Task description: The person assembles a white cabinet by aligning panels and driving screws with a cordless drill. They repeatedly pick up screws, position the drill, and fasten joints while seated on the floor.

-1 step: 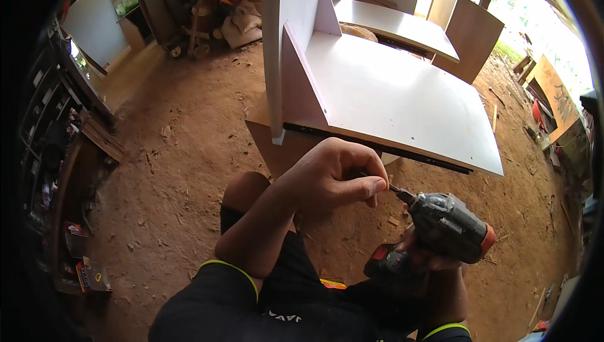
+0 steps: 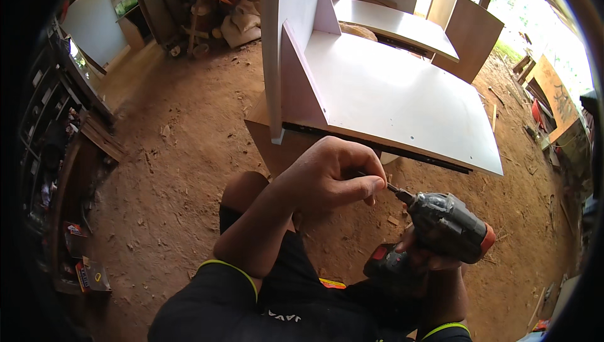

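Note:
In my right hand [image 2: 423, 255] is a dark cordless impact driver [image 2: 448, 226] with a red rear end, held by its handle and pointing left. A thin driver bit [image 2: 394, 188] runs from its nose to my left hand [image 2: 343, 175]. Thumb and fingers of that hand pinch around the tip of the bit; whether a screw sits there is hidden. Just beyond my hands stands a white board panel [image 2: 396, 100], flat side up, with a dark slide rail [image 2: 415, 155] along its near edge. An upright white panel [image 2: 296, 2] and a triangular brace [image 2: 302, 84] join it at the left.
A second white panel [image 2: 402, 24] stands behind the first. Brown boards [image 2: 473, 39] lean at the back right. On the left is a dark rack [image 2: 47, 134] of small items, with a small box [image 2: 93, 276] beside it. Sacks [image 2: 242, 24] lie on the dirt floor [image 2: 182, 134] at the back.

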`<state>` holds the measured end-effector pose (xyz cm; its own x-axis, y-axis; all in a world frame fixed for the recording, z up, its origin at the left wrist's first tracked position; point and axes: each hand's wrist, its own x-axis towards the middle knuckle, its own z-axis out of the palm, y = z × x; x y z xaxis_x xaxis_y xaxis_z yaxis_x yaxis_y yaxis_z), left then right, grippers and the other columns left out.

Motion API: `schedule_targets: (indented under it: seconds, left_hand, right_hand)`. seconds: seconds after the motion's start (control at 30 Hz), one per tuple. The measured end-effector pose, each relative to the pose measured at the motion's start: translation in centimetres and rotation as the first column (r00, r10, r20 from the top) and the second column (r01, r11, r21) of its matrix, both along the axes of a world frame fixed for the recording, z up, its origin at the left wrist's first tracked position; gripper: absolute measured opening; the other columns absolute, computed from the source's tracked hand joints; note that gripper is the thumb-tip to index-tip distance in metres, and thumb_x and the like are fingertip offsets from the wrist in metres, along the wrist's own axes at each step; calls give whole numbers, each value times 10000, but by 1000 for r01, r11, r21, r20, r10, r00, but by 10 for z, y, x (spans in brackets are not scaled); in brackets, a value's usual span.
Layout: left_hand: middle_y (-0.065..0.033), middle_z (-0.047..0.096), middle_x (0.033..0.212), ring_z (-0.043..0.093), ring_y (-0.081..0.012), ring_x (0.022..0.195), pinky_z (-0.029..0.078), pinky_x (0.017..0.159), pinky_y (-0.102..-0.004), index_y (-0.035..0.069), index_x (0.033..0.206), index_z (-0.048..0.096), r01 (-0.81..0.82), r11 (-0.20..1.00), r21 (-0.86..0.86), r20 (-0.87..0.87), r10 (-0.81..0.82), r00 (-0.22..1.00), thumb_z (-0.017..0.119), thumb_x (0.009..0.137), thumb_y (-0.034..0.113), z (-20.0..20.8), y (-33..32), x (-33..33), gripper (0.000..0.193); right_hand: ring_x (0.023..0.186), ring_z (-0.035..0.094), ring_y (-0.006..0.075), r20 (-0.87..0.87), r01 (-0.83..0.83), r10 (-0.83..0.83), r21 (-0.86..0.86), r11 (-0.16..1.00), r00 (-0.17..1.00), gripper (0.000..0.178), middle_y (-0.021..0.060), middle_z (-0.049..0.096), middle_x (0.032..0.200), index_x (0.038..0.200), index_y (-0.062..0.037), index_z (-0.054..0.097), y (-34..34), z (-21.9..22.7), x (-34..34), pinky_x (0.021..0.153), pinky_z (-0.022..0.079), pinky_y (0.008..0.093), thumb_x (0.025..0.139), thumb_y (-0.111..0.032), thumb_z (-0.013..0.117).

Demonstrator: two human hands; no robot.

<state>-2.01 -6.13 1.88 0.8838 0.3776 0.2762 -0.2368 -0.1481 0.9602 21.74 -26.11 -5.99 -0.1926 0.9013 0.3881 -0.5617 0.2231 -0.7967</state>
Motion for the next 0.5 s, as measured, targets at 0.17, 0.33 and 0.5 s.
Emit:
schedule_targets:
  seconds: [0.17,0.33,0.5]
  left_hand:
    - [-94,754,816,728,-123,768,587,723,-252,-63,960,739,-128,991,-31,-10,128,992,702,944,34,-2,11,4,105]
    - [-109,762,831,735,-137,771,598,731,-264,-75,979,744,65,996,-63,13,-64,998,712,943,35,-12,22,11,120]
    - [-124,762,840,747,-163,770,618,740,-291,-82,1006,726,178,975,-134,-52,-187,981,713,969,82,-16,26,11,169]
  right_hand:
    - [653,593,102,14,-42,42,-20,999,999,864,328,646,1200,1532,-19,381,4,5,8,564,499,231,815,-62,862]
    - [603,584,100,47,40,-44,73,997,998,855,335,667,1157,1501,22,416,7,6,8,539,490,223,798,-96,889]
    - [539,550,130,157,-75,51,151,986,986,928,388,683,1057,1514,76,363,16,6,20,480,462,225,783,-96,907]
